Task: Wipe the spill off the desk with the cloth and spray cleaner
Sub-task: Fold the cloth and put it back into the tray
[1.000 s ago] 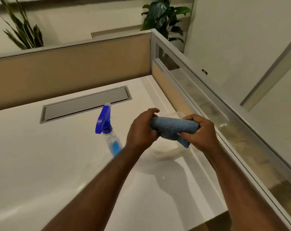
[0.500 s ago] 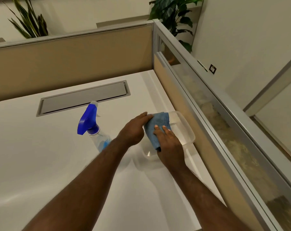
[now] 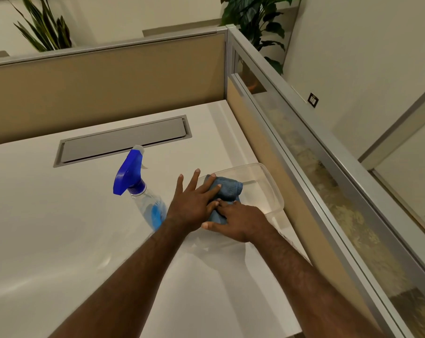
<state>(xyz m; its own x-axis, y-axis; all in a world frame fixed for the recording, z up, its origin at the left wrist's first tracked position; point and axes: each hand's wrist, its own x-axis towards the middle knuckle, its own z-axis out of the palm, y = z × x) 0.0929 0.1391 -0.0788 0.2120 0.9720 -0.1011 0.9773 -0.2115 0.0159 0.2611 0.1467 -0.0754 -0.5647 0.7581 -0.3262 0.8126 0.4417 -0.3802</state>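
A folded blue cloth [image 3: 231,189] lies in the near-left end of a clear plastic container [image 3: 272,181] on the white desk [image 3: 60,228]. My left hand [image 3: 194,203] rests flat on the cloth's left part, fingers spread. My right hand [image 3: 240,220] sits on the cloth's near edge, with cloth pinched between thumb and fingers. Just left of my left wrist stands a clear spray bottle [image 3: 133,176] with a blue trigger head and blue liquid in it, upright and untouched. I can make out no spill on the desk.
A grey cable-tray lid [image 3: 123,140] is set into the desk behind the bottle. A tan partition [image 3: 109,89] closes the back and a partition with a frosted glass strip [image 3: 328,191] runs close along the right. Plants [image 3: 45,28] stand beyond.
Both hands came down with the cloth from mid-air into the container. My left hand let go and flattened out on the cloth. The camera tilted and moved closer.
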